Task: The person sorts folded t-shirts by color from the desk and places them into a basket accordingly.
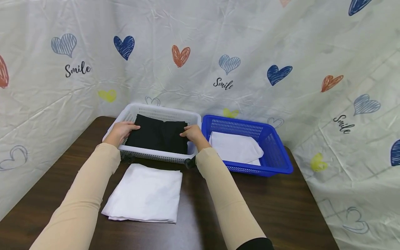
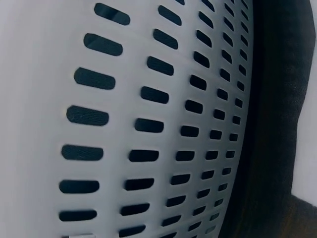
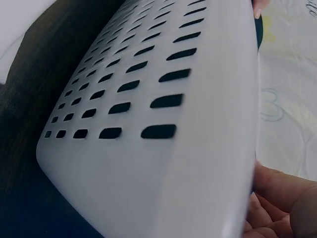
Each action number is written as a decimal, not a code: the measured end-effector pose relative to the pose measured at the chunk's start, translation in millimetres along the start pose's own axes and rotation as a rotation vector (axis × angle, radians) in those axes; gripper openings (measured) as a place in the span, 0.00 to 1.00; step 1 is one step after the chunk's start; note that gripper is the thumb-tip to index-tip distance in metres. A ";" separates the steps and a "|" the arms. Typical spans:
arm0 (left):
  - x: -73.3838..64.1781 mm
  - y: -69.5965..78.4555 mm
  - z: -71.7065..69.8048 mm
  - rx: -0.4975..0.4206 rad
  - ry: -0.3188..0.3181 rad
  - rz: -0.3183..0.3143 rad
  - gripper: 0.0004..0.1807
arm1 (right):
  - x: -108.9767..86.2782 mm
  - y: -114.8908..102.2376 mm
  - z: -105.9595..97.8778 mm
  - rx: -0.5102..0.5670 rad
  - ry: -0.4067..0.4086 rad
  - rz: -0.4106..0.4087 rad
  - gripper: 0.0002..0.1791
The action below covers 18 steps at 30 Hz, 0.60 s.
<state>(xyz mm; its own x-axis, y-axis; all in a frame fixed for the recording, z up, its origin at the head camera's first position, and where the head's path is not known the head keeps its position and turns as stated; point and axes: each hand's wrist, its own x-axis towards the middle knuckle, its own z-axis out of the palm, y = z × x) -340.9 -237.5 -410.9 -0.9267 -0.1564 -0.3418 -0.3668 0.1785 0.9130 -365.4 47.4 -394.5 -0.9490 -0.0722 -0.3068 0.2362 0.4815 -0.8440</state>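
A folded black cloth [image 1: 157,135] lies spread inside the white basket [image 1: 153,155], filling most of it. My left hand [image 1: 119,132] pinches the cloth's left edge between thumb and fingers, just over the basket's left side. At the opposite edge, my right hand [image 1: 194,134] grips the cloth near the basket's right end. The slotted basket wall [image 2: 29,119] fills most of the left wrist view, where the left hand is out of sight. Past the rim in the right wrist view, the curled fingers of the right hand [image 3: 280,203] show.
On the dark wooden table [image 1: 265,205], a folded white cloth [image 1: 145,194] lies in front of the white basket. To the right stands a blue basket [image 1: 278,168] with white cloth [image 1: 234,146] in it. A heart-printed curtain [image 1: 193,31] hangs behind the baskets.
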 end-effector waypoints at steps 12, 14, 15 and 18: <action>-0.8 -0.5 1.9 0.006 -0.008 0.027 0.37 | 2.3 0.0 4.1 -0.049 0.023 0.011 0.27; -1.5 0.0 2.4 -0.003 0.000 0.027 0.36 | 2.7 -0.3 4.6 -0.053 0.033 0.017 0.27; -1.4 0.0 2.5 -0.011 0.005 0.026 0.35 | 2.6 -0.5 4.7 -0.056 0.036 0.019 0.27; -0.8 -0.4 2.5 -0.047 0.017 0.029 0.34 | 2.3 -0.9 4.2 -0.060 0.046 0.030 0.26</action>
<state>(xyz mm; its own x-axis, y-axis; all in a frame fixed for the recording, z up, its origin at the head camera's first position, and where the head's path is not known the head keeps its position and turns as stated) -340.2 -235.1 -411.5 -0.9353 -0.1681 -0.3114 -0.3350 0.1378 0.9321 -366.9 43.1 -396.3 -0.9508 -0.0171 -0.3094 0.2529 0.5343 -0.8066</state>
